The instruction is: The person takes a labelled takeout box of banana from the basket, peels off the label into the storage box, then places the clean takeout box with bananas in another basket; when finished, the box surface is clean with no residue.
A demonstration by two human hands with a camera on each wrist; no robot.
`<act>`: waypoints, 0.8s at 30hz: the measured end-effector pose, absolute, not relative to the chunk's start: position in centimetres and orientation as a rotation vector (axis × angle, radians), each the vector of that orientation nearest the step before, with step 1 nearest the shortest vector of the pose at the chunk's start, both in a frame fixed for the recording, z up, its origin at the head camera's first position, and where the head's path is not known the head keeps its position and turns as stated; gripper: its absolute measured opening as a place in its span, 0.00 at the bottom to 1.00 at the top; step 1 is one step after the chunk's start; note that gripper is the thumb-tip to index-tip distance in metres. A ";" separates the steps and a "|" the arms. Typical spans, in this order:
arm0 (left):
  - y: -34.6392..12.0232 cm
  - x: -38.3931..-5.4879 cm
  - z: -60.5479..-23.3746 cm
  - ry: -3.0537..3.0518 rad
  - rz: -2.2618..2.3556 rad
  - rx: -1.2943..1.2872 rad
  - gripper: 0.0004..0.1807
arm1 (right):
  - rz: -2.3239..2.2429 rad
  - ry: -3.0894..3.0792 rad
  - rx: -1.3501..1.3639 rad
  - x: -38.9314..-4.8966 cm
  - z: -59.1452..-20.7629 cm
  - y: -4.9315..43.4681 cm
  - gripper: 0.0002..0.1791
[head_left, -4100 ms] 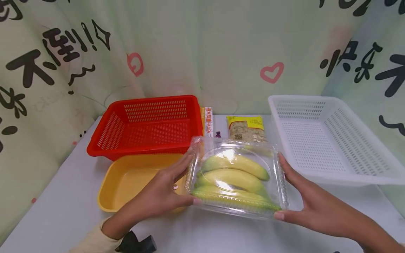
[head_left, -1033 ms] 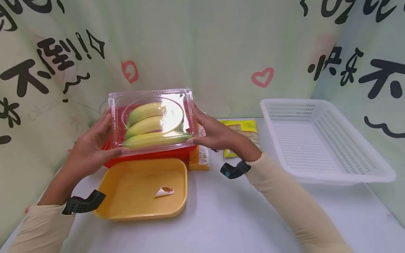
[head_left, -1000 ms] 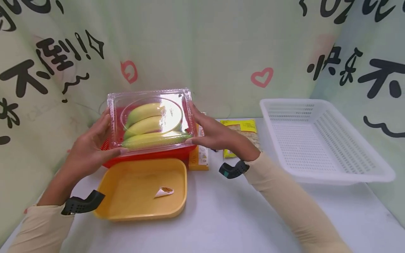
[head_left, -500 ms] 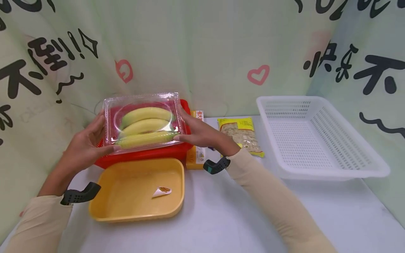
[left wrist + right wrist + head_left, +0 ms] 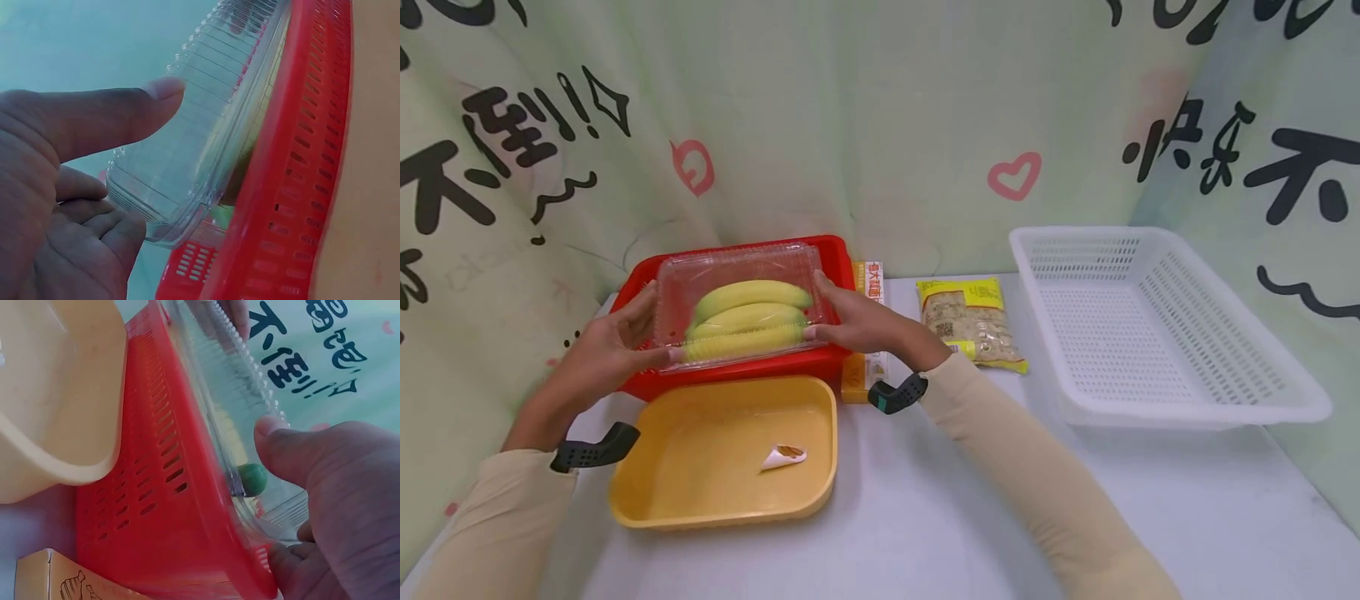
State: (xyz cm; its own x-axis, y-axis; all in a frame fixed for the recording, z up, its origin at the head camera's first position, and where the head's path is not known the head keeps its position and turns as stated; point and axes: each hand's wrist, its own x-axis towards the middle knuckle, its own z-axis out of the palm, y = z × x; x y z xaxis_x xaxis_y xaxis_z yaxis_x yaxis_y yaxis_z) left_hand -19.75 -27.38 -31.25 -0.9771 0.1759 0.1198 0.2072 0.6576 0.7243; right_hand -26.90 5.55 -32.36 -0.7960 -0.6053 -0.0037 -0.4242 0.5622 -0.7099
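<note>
A clear plastic clamshell box point(image 5: 737, 267) of yellow-green bananas point(image 5: 752, 319) is held between both hands, low over the red slotted basket point(image 5: 737, 373) and partly inside its rim. My left hand point(image 5: 598, 354) grips the box's left end, thumb toward the front edge. At the opposite end my right hand point(image 5: 865, 323) grips it likewise. In the left wrist view the clear box point(image 5: 181, 150) slants down against the red rim point(image 5: 269, 125), with thumb above and fingers beneath. The right wrist view shows a green banana tip point(image 5: 252, 480) behind the clear plastic.
In front of the red basket stands a yellow basin point(image 5: 700, 467) with a small white-and-brown piece point(image 5: 784, 456) inside. To the right are a narrow pasta box point(image 5: 874, 287), a yellow-topped bag point(image 5: 977, 321) and a large white slotted basket point(image 5: 1120, 350). A printed curtain point(image 5: 917, 100) hangs behind.
From front centre, both hands have carried the banana box left over the red basket. In the last second it has sunk lower, and more of the basket's back rim shows.
</note>
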 end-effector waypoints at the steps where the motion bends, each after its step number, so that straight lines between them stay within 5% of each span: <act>1: -27.4 -19.8 -31.4 -2.827 -1.240 -0.323 0.55 | -1.050 2.552 -0.855 -26.9 -32.4 5.5 0.52; 24: -29.2 -21.4 -32.8 -2.910 -1.336 -0.188 0.51 | -0.919 2.458 -0.858 -27.7 -31.1 3.8 0.44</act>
